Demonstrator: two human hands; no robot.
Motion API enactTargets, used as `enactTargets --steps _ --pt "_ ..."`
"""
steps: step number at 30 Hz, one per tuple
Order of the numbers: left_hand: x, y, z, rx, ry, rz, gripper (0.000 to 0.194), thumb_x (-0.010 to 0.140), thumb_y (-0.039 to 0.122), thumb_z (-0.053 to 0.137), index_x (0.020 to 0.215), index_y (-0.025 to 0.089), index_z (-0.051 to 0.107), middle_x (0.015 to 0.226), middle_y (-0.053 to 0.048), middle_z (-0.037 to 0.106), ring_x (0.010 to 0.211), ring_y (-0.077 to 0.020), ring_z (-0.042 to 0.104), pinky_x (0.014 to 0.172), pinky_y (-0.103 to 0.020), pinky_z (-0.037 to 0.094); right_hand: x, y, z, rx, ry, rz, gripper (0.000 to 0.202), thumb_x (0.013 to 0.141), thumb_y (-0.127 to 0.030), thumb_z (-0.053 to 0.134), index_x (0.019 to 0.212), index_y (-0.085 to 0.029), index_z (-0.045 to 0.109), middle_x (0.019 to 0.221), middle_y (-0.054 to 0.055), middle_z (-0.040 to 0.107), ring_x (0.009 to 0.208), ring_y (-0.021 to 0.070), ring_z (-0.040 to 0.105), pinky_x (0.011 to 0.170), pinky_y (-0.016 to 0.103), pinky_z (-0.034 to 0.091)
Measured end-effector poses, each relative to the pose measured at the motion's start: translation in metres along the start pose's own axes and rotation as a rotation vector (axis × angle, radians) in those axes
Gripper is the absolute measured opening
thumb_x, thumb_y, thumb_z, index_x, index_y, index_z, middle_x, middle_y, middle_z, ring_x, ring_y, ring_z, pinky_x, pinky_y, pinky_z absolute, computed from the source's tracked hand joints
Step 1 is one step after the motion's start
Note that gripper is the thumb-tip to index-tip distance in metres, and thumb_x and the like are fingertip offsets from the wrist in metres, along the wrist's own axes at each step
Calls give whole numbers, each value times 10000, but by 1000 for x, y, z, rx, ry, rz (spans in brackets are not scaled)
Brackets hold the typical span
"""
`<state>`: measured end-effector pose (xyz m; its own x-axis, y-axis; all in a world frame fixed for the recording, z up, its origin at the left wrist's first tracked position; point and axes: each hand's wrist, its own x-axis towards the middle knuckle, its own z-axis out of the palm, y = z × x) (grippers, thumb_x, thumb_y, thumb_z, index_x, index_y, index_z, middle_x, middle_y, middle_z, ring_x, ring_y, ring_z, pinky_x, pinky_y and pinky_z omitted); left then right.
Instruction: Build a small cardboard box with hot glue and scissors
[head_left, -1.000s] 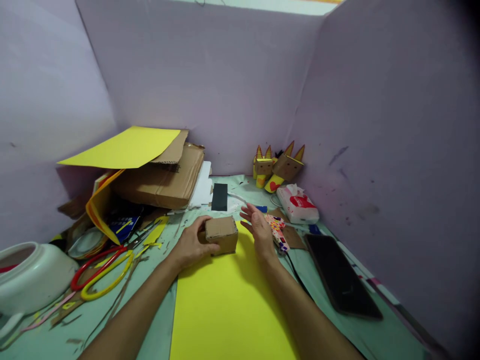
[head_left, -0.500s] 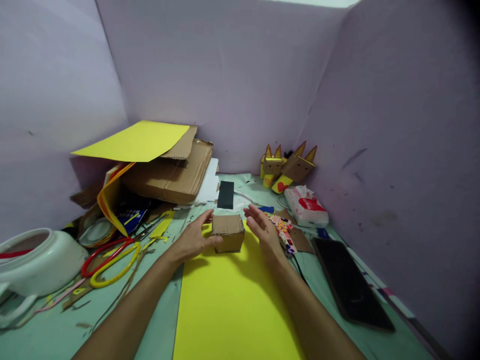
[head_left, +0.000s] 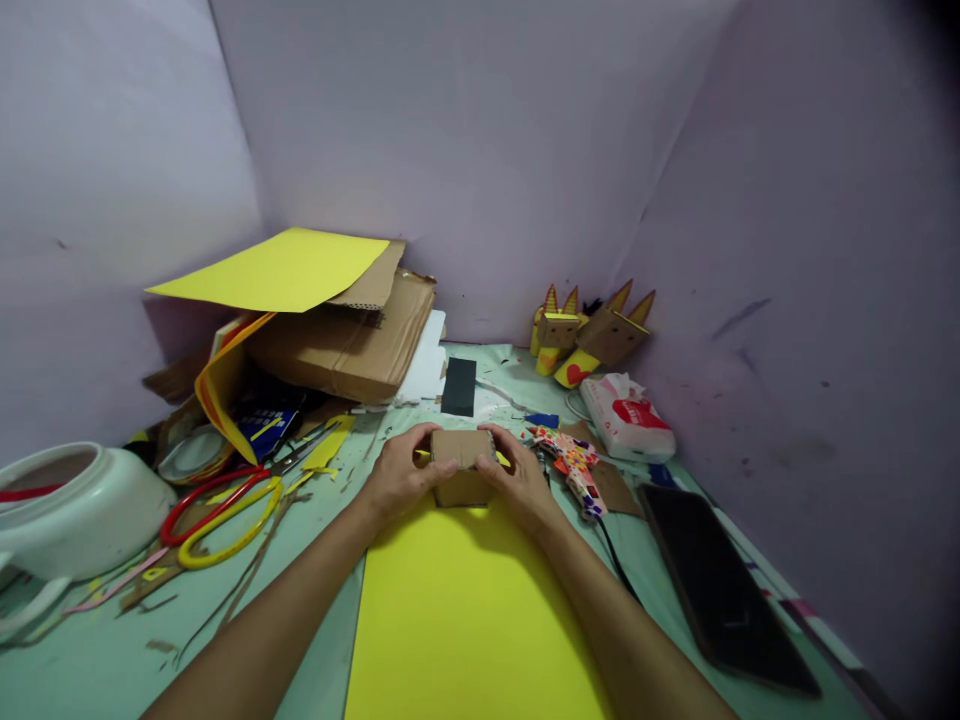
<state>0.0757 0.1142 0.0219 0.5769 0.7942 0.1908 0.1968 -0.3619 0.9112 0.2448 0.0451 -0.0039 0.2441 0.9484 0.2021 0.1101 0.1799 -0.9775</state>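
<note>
A small brown cardboard box (head_left: 463, 484) rests near the far end of a yellow sheet (head_left: 472, 620). My left hand (head_left: 405, 472) grips its left side, with the thumb on the front and the fingers curled behind. From the right, my right hand (head_left: 521, 478) holds the same box in a matching way, its thumb at the front right edge. Both forearms reach in over the sheet.
Left: a white pot (head_left: 82, 510), red and yellow scissors (head_left: 225, 515), stacked cardboard (head_left: 345, 345) under yellow paper (head_left: 277, 270). Right: a patterned glue gun (head_left: 574, 465), a tissue pack (head_left: 628, 415), a black phone (head_left: 724, 585). Cardboard figures (head_left: 607, 335) stand behind.
Both hands have closed in on the cardboard box and now grip its sides; before, my right hand was apart from it. The view has shifted slightly.
</note>
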Motion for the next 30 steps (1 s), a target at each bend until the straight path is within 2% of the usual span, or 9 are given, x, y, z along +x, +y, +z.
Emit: enactTargets --steps 3,7,9,12,17,22,25,28,30 --pt "2 -2 -1 -14 -24 -1 497 636 444 656 999 114 572 903 -94 632 837 -245 591 736 -333 467 0 1 0 -6 -17 -7 490 663 -454 652 1062 -196 535 1024 76 595 951 247 580 700 309 511" --pt "4 -3 0 -73 -55 -21 667 631 488 648 1168 127 486 1070 -117 605 926 -247 590 765 -322 478 -1 0 0 -5 -40 9 568 690 -461 641 1170 -200 485 1115 97 561 911 233 596 709 314 505" --pt "5 -2 1 -65 -67 -36 720 597 490 682 1194 151 466 1062 -97 598 880 -230 592 723 -305 481 -2 -1 1 6 -67 31 594 704 -461 637 1209 -201 463 1139 99 556 899 224 598 717 310 498" --pt "6 -2 2 2 -75 -41 658 567 468 718 1115 172 505 930 -46 594 776 -198 558 643 -275 449 -2 -3 3 24 -84 41 549 704 -454 644 1165 -208 478 1045 69 588 861 209 589 701 290 483" --pt "7 -2 6 -11 -31 -19 567 560 450 706 1016 167 523 857 -24 568 762 -190 509 636 -268 402 0 0 4 84 -112 22 494 698 -443 656 1104 -229 474 929 30 589 788 185 566 634 261 465" --pt "7 -2 9 -235 -3 -81 550 490 359 782 959 178 560 814 -3 564 729 -177 505 612 -252 386 -1 5 4 176 -89 31 506 675 -416 700 1104 -241 496 912 14 597 770 171 566 631 254 463" --pt "7 0 11 -457 12 -186 596 414 253 825 950 184 574 793 -1 584 707 -172 523 602 -247 397 1 3 7 246 3 96 546 607 -398 754 1083 -222 552 949 28 616 802 188 588 674 279 480" --pt "6 2 16 -605 37 -238 600 502 315 767 1037 175 534 870 -40 607 745 -190 572 644 -277 445 4 1 15 293 79 165 530 615 -409 738 1072 -194 577 968 59 636 824 219 613 721 331 493" --pt "6 4 21 -681 100 -263 585 543 321 712 1066 170 497 932 -56 591 759 -181 586 676 -287 463 5 0 23 292 100 174 507 647 -423 699 1079 -191 568 1029 84 633 848 239 620 744 367 496"
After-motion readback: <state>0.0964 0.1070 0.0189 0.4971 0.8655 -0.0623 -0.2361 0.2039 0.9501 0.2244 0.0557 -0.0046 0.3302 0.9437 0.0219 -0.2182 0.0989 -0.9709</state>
